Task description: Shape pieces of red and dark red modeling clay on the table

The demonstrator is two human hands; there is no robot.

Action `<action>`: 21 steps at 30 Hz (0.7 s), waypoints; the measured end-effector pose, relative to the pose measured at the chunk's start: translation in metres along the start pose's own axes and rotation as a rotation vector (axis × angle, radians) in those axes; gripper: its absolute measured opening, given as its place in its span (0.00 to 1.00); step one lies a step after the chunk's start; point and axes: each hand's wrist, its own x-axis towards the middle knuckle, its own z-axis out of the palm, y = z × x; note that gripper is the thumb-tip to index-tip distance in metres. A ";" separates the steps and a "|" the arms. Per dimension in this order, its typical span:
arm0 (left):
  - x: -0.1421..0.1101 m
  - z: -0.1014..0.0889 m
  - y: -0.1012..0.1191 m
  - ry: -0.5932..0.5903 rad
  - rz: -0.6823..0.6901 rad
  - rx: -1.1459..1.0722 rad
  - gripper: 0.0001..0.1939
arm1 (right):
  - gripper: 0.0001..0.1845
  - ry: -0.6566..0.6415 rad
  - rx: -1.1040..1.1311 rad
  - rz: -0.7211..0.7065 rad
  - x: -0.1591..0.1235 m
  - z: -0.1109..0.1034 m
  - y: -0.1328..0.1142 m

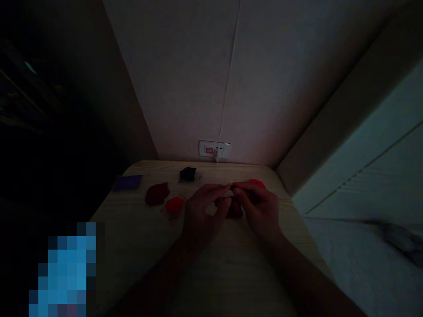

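Observation:
Both hands meet over the table in dim light. My right hand (262, 207) pinches a small dark piece (232, 187) between thumb and fingertips; it looks like modelling clay, though its kind is hard to make out. Against that piece rests the index fingertip of my left hand (203, 211), whose thumb is held apart below. A dark red lump (234, 209) shows under and between the hands, partly hidden by the left thumb. Whether it is touched cannot be told. Behind my right hand a bright red object (257, 182) is partly covered.
On the wooden table (228, 273), to the left, lie a purple packet (128, 182), a dark red flattish piece (157, 194), a bright red lump (174, 205) on clear wrapping and a black lump (188, 174). A wall socket (214, 149) with a plug sits behind the table.

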 end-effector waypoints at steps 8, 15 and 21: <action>-0.004 0.001 0.001 -0.018 0.145 0.108 0.16 | 0.09 0.021 0.101 0.086 -0.001 0.002 -0.001; -0.007 0.002 0.005 -0.044 0.263 0.162 0.20 | 0.10 0.039 0.198 0.143 -0.001 0.003 0.001; -0.007 0.000 0.006 -0.037 0.272 0.198 0.20 | 0.08 -0.005 0.263 0.158 -0.001 0.002 0.001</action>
